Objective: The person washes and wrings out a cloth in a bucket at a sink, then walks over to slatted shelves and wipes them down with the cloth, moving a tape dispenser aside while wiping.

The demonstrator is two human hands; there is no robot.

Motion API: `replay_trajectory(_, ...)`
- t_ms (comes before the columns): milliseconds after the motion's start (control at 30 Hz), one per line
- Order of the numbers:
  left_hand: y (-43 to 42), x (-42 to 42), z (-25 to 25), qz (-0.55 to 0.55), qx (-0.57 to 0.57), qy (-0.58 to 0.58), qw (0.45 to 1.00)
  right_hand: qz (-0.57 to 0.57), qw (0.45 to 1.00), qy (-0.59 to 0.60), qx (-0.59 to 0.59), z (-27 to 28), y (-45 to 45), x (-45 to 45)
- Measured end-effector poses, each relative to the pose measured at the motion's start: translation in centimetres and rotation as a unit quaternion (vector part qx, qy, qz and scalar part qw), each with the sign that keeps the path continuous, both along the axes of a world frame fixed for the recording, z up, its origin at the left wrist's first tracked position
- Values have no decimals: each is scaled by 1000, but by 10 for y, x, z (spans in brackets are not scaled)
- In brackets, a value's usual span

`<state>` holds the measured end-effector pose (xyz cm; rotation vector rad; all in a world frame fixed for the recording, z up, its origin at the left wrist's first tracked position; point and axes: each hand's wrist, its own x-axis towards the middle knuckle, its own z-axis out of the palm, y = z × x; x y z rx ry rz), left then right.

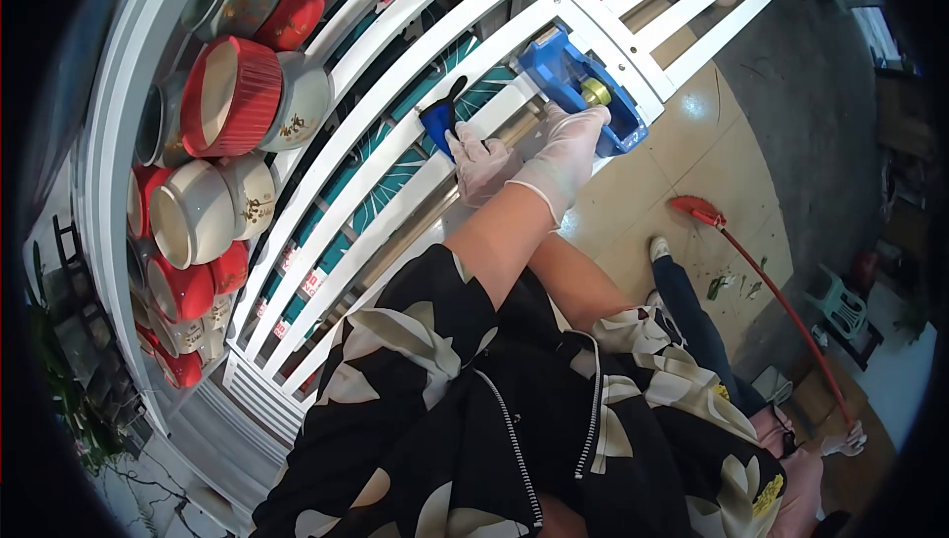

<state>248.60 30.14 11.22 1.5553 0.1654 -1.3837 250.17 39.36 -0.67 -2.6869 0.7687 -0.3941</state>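
My forearms cross, and both hands wear thin whitish gloves. My left hand point(571, 143), its arm passing over the other, is closed at the near edge of a blue plastic container point(623, 133). A round yellow-gold piece point(595, 93) shows inside this container, which is at the end of the white slatted rack point(395, 167). Further left, my right hand point(482, 161) has its fingers bent against a blue cloth-like piece with a black edge point(437, 125), above the slats. Its exact kind is unclear.
Red, cream and grey ceramic pots point(232, 93) are stacked along the left shelf. Teal patterned packages point(395, 158) lie beneath the slats. On the right, another person point(692, 311) stands near a red broom point(697, 210), with leafy scraps point(727, 286) on the tiled floor.
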Motion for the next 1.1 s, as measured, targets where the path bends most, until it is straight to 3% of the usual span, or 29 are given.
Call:
replay_trajectory(67, 1, 2, 3, -2, 3, 12, 1000, 34, 999, 15, 6, 30, -7, -3)
replay_trajectory(200, -2, 2, -6, -4, 23, 17, 1000, 20, 999, 30, 33, 9, -3, -1)
replay_trajectory(300, -1, 4, 0, -14, 34, 16, 999, 33, 996, 56, 52, 32, -7, -2)
replay_trajectory(400, 7, 3, -33, -50, -63, -42, 996, 35, 998, 42, 42, 27, -6, -2)
replay_trajectory(467, 23, 8, -24, -128, -78, -109, 983, 24, 999, -18, 15, 20, -2, 0)
replay_trajectory(533, 56, 12, -2, -229, -58, -262, 936, 15, 993, 115, 35, 44, -3, -1)
replay_trajectory(567, 78, 16, 31, -289, -32, -377, 880, -3, 980, 195, 28, 70, -5, 2)
replay_trajectory(633, 97, 17, 31, -240, 29, -413, 878, -1, 970, 244, -2, 75, -1, 1)
replay_trajectory(667, 107, 17, 31, -215, 59, -427, 876, 22, 976, 215, -23, 56, 0, -2)
replay_trajectory(733, 175, 38, 32, -50, -154, -249, 955, 67, 984, 154, -62, 23, -4, -3)
replay_trajectory(767, 203, 49, 49, -23, -147, -165, 975, 42, 980, 189, -56, 18, -9, -3)
replay_trajectory(800, 233, 59, 66, 6, -142, -82, 986, 24, 980, 195, 31, 77, -5, 1)
replay_trajectory(867, 304, 72, 71, -22, -107, -228, 967, 66, 977, 164, 118, 63, -21, -4)
replay_trajectory(933, 354, 75, 79, 100, -22, -183, 978, 139, 958, 166, 189, 69, -43, -9)
replay_trajectory(1000, 419, 75, 65, 186, 21, -178, 966, 205, 943, 238, 109, 88, -49, -6)
replay_trajectory(1100, 489, 63, 69, 323, 94, -161, 928, 232, 946, 224, 26, 76, -50, 1)
